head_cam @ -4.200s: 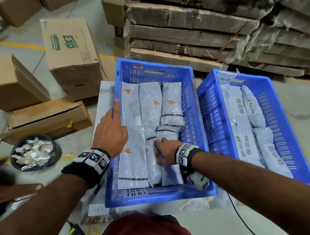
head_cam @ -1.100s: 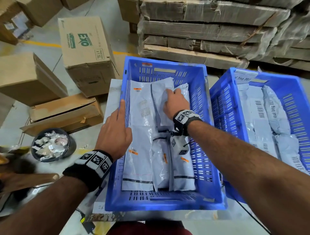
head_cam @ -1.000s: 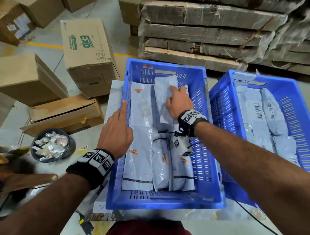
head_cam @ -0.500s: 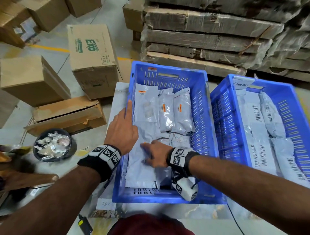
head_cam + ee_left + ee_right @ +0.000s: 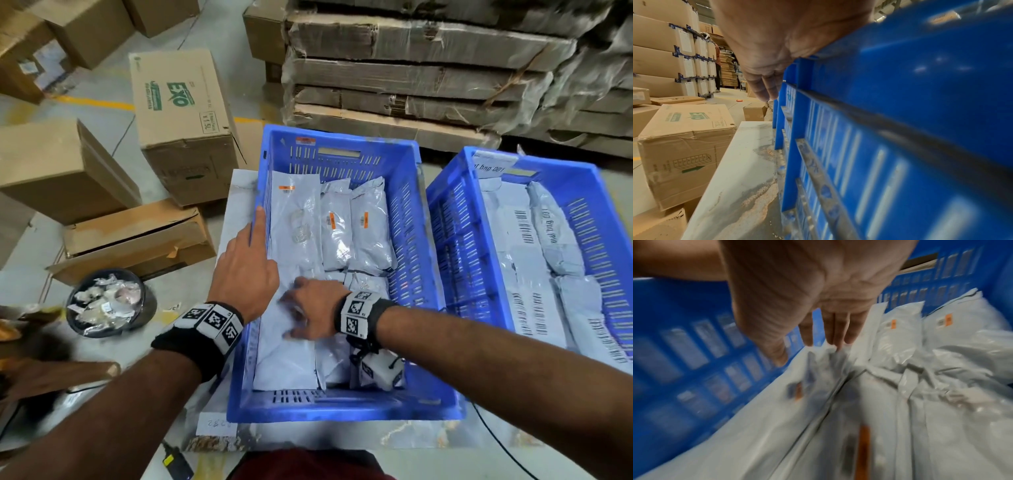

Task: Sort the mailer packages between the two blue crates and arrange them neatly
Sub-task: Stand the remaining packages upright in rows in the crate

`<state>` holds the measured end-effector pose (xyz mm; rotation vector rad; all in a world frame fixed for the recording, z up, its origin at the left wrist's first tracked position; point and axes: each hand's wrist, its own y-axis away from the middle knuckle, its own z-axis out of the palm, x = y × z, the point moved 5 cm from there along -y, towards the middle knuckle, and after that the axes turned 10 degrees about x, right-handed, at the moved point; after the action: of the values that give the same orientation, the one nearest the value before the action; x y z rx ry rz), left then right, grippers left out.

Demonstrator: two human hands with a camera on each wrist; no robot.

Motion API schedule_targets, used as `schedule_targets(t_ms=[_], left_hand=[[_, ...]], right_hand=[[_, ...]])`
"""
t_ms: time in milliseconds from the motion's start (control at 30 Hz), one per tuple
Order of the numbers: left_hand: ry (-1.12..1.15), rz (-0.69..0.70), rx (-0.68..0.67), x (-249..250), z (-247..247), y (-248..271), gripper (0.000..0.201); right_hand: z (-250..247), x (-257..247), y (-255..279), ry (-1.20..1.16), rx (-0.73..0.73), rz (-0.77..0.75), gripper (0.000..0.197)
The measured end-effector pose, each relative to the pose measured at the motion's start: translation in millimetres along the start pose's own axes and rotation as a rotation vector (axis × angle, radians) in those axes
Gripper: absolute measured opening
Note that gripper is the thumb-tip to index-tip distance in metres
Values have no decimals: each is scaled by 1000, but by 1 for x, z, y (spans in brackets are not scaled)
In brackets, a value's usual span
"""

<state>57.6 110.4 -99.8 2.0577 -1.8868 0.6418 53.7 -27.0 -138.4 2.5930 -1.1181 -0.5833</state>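
Two blue crates stand side by side: the left crate [image 5: 409, 212] in front of me and the right crate [image 5: 613, 212]. Both hold grey mailer packages [image 5: 370, 233] in rows; those in the left crate carry orange labels. My left hand [image 5: 246, 267] rests on the left crate's left rim, index finger stretched along it [image 5: 764, 87]. My right hand [image 5: 308, 311] lies inside that crate, its straight fingers [image 5: 836, 327] flat on a large flat mailer [image 5: 284, 356] at the near left. It holds nothing.
The crates sit on a white marbled slab [image 5: 239, 192]. Cardboard boxes [image 5: 181, 120] stand to the left and wrapped flat cartons [image 5: 411, 75] are stacked behind. A black bin of scrap [image 5: 109, 301] sits on the floor at the left.
My right hand left the far mailers, which now lie in a row, and came back to the near left of the crate. The left hand has stayed on the rim.
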Motion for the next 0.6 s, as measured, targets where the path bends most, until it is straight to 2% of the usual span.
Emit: schedule_targets(t_ms=[67, 133, 233, 400, 500, 600], left_hand=[[2, 0, 7, -1, 1, -1, 86], [-1, -1, 16, -2, 2, -1, 85], [-1, 3, 23, -1, 2, -1, 85], [16, -6, 36, -1, 1, 0, 85], [17, -11, 30, 0, 0, 1, 84], [28, -18, 23, 0, -1, 1, 84]], right_hand=[[-22, 23, -16, -46, 208, 93, 71], [-34, 53, -32, 18, 312, 206, 84], [-29, 92, -49, 94, 257, 387, 102], [-8, 118, -65, 53, 139, 485, 103], [-18, 120, -58, 29, 219, 466, 102], [-25, 122, -31, -49, 229, 553, 118]])
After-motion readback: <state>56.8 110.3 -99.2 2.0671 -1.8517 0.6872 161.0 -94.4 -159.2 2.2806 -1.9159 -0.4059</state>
